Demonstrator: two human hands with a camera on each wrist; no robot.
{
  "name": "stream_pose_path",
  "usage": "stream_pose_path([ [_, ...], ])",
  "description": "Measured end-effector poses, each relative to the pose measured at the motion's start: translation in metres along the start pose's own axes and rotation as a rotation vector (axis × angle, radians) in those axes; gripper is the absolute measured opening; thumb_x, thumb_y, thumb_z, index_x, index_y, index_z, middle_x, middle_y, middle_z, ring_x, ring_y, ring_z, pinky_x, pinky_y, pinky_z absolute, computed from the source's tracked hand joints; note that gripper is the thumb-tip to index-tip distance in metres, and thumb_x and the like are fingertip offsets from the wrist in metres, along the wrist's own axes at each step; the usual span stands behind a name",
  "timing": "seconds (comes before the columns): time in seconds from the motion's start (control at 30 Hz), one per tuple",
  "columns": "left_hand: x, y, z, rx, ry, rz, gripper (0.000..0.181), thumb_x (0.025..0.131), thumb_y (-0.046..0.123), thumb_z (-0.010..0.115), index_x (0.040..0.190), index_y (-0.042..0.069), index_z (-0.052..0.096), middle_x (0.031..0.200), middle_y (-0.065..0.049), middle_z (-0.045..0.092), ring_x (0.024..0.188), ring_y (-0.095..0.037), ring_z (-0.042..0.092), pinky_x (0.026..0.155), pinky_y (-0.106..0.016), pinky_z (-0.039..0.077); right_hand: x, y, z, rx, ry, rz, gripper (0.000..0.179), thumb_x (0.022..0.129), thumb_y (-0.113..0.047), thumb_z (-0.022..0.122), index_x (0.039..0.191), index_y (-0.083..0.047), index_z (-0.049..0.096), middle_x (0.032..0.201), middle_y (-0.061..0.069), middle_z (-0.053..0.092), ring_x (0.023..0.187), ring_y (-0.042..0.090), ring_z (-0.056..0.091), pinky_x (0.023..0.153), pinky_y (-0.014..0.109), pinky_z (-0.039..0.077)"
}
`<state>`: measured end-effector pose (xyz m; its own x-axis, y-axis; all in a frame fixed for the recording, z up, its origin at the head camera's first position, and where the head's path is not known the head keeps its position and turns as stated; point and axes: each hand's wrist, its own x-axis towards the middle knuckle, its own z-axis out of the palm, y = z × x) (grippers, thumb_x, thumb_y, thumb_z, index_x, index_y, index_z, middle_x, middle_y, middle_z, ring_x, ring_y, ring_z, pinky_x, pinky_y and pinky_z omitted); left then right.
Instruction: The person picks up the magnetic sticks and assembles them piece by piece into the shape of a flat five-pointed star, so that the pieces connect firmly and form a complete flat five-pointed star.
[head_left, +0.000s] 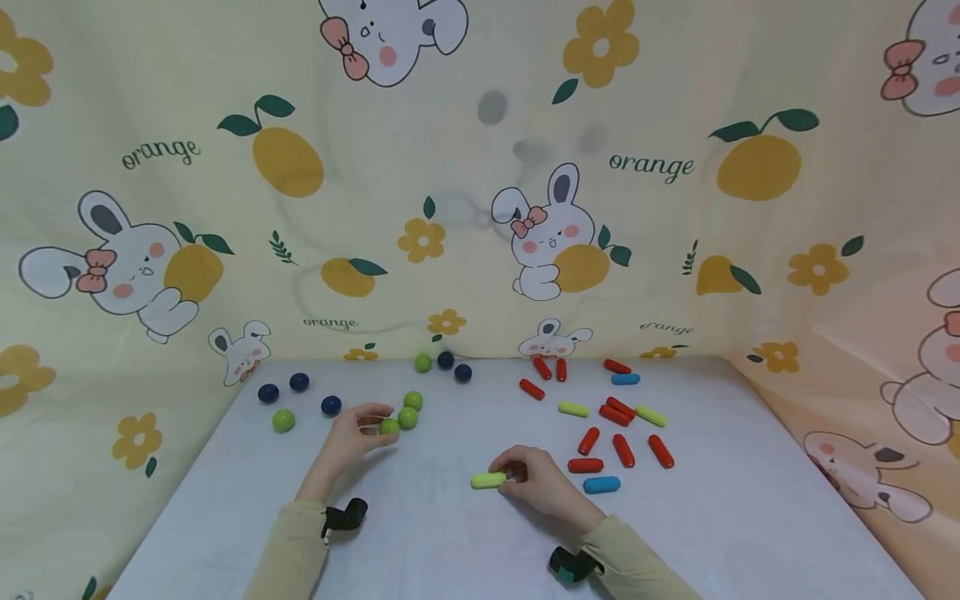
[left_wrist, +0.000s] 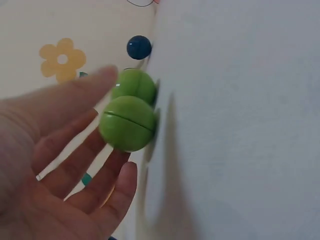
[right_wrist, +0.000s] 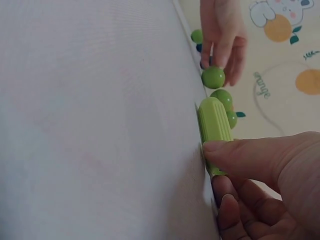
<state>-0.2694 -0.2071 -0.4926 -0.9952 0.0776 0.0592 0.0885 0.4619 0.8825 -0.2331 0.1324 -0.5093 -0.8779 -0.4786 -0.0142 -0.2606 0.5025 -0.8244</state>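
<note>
My left hand (head_left: 357, 440) is at the table's left side, thumb and fingers spread loosely around a green ball (head_left: 389, 427). In the left wrist view this ball (left_wrist: 127, 123) has a seam line, and the fingers extend behind and below it. Two more green balls, one close by (head_left: 408, 417) and one behind it (head_left: 413, 401), lie just past the fingertips. My right hand (head_left: 542, 485) pinches one end of a yellow-green rounded stick (head_left: 488, 481) between thumb and fingers, low over the table. Lengthwise ribs show on that stick (right_wrist: 215, 120) in the right wrist view.
Dark blue balls (head_left: 331, 406) and a green ball (head_left: 283, 421) lie at the left, with more balls at the back. Several red sticks (head_left: 623, 450), blue sticks (head_left: 602, 485) and yellow-green sticks (head_left: 573, 409) are scattered right. A printed curtain (head_left: 480, 283) surrounds the white table (head_left: 420, 533).
</note>
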Motion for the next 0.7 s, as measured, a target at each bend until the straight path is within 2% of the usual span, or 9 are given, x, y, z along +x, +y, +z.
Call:
stream_pose_path([
  [0.17,0.001,-0.008,0.006,0.020,0.043,-0.039,0.039,0.075,0.007,0.080,0.112,0.006,0.067,0.110,-0.007,0.064,0.100,-0.025,0.061,0.089,-0.042,0.050,-0.002,-0.001,0.000,-0.015,0.007,-0.015,0.025,0.084,-0.011,0.073,0.108,-0.019,0.068,0.096,-0.008,0.060,0.086,0.018,0.052,0.072,0.026,0.046],
  [0.37,-0.001,-0.010,0.011,0.025,0.058,-0.018,0.034,0.077,0.004,0.079,0.109,0.006,0.067,0.109,-0.008,0.064,0.094,-0.022,0.061,0.083,-0.037,0.053,-0.002,-0.001,0.000,-0.021,0.014,-0.013,0.025,0.084,-0.010,0.074,0.107,-0.020,0.068,0.097,-0.009,0.060,0.087,0.017,0.053,0.074,0.027,0.047],
  [0.5,-0.007,-0.006,0.013,0.025,0.055,-0.017,0.034,0.076,0.005,0.079,0.108,0.006,0.067,0.108,-0.008,0.064,0.093,-0.023,0.062,0.082,-0.036,0.053,-0.001,-0.001,-0.001,-0.006,0.009,-0.006,0.026,0.084,-0.010,0.074,0.108,-0.019,0.068,0.097,-0.008,0.060,0.088,0.018,0.053,0.075,0.027,0.047],
  [0.7,-0.018,0.006,0.017,0.012,0.008,-0.022,0.035,0.076,0.010,0.081,0.108,0.008,0.068,0.106,-0.004,0.065,0.095,-0.023,0.062,0.084,-0.038,0.052,-0.001,0.000,-0.002,0.018,0.005,-0.002,0.027,0.084,-0.011,0.074,0.109,-0.018,0.068,0.098,-0.008,0.061,0.088,0.018,0.053,0.076,0.028,0.048],
])
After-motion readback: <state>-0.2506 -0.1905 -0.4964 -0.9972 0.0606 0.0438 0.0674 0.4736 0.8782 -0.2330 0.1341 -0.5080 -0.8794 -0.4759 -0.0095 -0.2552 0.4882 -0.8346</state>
